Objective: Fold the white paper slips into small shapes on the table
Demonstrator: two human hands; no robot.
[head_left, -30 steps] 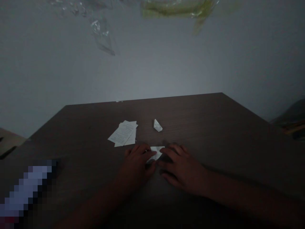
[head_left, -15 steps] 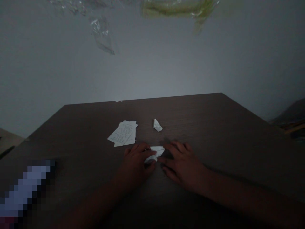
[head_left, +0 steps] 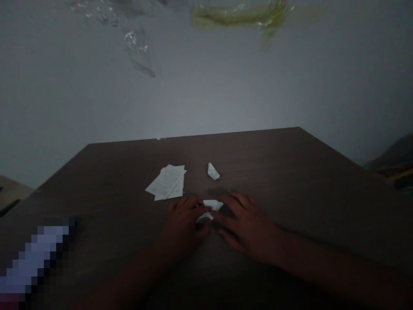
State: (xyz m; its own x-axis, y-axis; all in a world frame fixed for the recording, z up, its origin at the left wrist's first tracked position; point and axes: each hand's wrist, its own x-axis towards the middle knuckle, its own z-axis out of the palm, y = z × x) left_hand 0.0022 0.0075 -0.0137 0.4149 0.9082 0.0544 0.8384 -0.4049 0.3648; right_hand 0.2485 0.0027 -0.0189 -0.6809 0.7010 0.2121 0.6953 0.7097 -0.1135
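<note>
On the dark wooden table, a small folded piece of white paper (head_left: 213, 204) lies between my hands. My left hand (head_left: 184, 221) has its thumb and index finger on the paper's left part, pinching or pressing it; its fingers hide that side. My right hand (head_left: 247, 226) rests at the paper's right edge, fingers spread, the fingertips touching it. Beyond the hands sits another small folded paper piece (head_left: 213, 171). To its left is a loose stack of printed paper sheets (head_left: 166, 181). The light is dim and the folds are hard to make out.
The wooden table (head_left: 258, 159) ends against a pale wall (head_left: 226, 94). Clear and yellow tape (head_left: 238, 17) sticks to the wall. At the lower left lies a blurred-out, bright elongated object (head_left: 35, 258). Dark items (head_left: 400, 172) stand beyond the table's right edge.
My right hand has shifted slightly left, its fingers closer over the folded paper. My left hand has hardly moved. The whole view has moved down a little.
</note>
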